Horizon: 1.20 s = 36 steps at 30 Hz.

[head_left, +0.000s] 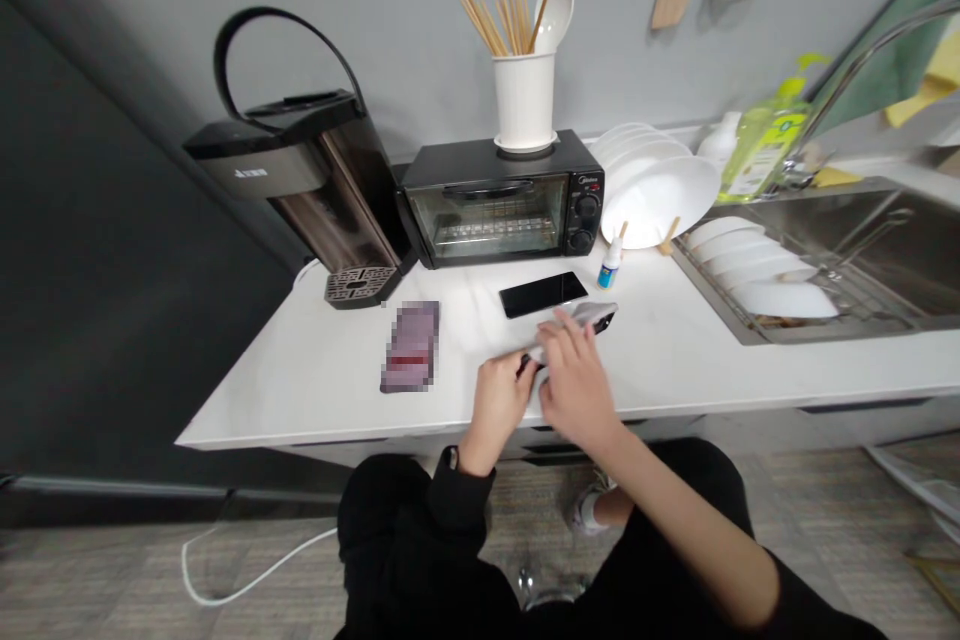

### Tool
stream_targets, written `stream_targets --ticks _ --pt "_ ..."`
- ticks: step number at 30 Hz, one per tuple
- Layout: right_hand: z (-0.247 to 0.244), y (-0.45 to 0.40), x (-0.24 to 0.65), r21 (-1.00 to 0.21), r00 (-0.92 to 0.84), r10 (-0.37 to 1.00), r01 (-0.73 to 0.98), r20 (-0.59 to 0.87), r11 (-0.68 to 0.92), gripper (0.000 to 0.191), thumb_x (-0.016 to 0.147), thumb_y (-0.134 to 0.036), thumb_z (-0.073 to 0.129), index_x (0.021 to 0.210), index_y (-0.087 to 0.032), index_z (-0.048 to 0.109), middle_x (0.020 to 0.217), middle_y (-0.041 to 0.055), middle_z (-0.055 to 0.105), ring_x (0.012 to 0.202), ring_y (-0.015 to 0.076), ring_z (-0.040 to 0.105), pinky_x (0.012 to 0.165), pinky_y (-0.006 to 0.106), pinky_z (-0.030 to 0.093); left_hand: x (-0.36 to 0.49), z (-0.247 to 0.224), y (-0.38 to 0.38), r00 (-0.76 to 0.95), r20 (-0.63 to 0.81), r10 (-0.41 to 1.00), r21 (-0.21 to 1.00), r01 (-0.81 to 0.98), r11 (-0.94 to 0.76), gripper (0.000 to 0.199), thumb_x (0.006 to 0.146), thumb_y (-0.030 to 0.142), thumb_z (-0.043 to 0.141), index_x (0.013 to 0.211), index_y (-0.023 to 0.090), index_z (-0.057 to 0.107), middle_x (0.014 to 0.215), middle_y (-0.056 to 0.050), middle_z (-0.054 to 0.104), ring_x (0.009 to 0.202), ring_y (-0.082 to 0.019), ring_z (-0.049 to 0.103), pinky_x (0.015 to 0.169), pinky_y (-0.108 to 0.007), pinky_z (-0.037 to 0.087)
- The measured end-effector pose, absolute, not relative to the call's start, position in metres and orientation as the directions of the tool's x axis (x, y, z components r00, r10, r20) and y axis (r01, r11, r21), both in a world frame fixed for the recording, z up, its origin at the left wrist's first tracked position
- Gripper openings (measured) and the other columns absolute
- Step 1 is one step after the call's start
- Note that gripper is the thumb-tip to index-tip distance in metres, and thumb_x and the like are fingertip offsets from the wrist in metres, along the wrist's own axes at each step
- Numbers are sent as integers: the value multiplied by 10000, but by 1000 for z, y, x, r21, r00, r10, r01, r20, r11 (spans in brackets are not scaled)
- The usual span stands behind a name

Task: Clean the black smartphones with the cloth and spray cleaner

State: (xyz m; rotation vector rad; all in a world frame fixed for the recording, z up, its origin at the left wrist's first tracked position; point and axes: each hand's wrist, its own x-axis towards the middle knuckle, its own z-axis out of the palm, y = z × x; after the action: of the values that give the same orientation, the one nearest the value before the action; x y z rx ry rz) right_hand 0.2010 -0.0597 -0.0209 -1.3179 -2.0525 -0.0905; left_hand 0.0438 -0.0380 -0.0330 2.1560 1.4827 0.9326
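Over the counter's front part, my left hand (501, 398) is closed with curled fingers around the near end of a dark-edged object, whose kind I cannot make out. My right hand (576, 385) presses its fingers together on a light grey, cloth-like piece (596, 310) that lies along this object. A black part (604, 322) pokes out at the far right end; the rest is hidden by my fingers. Just beyond my hands a black phone (544, 294) lies flat on the counter. A small white spray bottle with a blue label (610, 265) stands upright to its right.
Left of my hands lies a blurred-out purple item (411, 348). Behind stand a water dispenser (330, 190) and a toaster oven (499, 210) topped by a white utensil cup (525, 100). Plates (664, 195), a soap bottle (765, 145) and a sink (862, 325) are to the right.
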Motion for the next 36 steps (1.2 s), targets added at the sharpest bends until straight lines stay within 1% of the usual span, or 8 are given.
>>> stream_targets --ticks 3,6,9,16,22,29,33,36 --pt "-19 -63 194 -241 -432 713 736 553 633 645 762 -41 493 1402 -116 513 1444 168 594 1424 313 449 1271 555 229 41 -34 -37 245 298 923 600 704 -381 241 916 83 576 755 144 745 759 -92 776 651 -188 667 640 -266 427" --pt "-16 -46 217 -219 -313 756 832 575 510 517 785 -28 487 1283 -123 588 1300 173 661 1271 314 545 1225 528 312 43 -33 -37 233 310 922 628 677 -383 242 980 213 606 810 146 765 746 -81 771 629 -179 655 622 -261 412" --pt "-13 -39 224 -266 -174 790 881 587 391 438 760 -23 502 1169 -130 615 1211 171 674 1299 336 523 1234 543 280 47 -31 -36 214 324 922 659 648 -382 266 1012 292 597 877 156 781 755 -65 777 610 -164 643 613 -252 404" --pt "-17 -59 199 -228 -429 707 741 563 631 605 774 -10 481 1361 -143 548 1379 132 638 1346 281 503 1268 501 228 42 -33 -37 251 300 920 592 707 -386 240 906 81 591 714 145 721 709 -73 750 621 -169 634 619 -255 401" --pt "-13 -32 238 -235 -176 782 894 598 381 439 737 -5 500 1127 -155 634 1122 135 687 1174 319 572 1220 529 306 46 -32 -37 226 334 915 649 649 -397 286 1022 322 596 885 162 788 734 -54 767 596 -159 627 612 -249 409" --pt "-11 -53 212 -192 -442 708 758 551 623 555 778 -30 485 1314 -139 576 1321 138 656 1279 290 536 1261 495 245 47 -33 -37 242 273 931 602 712 -362 221 931 112 602 797 145 774 755 -77 765 672 -181 655 655 -258 426" --pt "-12 -36 241 -203 -230 784 889 576 410 461 733 -35 497 1160 -152 629 1112 134 684 1134 317 578 1215 523 311 49 -34 -37 249 317 915 625 671 -399 270 1026 306 592 915 165 794 792 -59 780 677 -167 660 659 -244 418" --pt "-13 -45 224 -248 -214 784 872 583 423 486 709 -60 518 1178 -145 614 1174 152 671 1230 342 543 1247 575 228 49 -32 -37 237 315 919 610 691 -387 256 1012 248 594 864 155 782 765 -69 773 632 -166 640 636 -253 405"
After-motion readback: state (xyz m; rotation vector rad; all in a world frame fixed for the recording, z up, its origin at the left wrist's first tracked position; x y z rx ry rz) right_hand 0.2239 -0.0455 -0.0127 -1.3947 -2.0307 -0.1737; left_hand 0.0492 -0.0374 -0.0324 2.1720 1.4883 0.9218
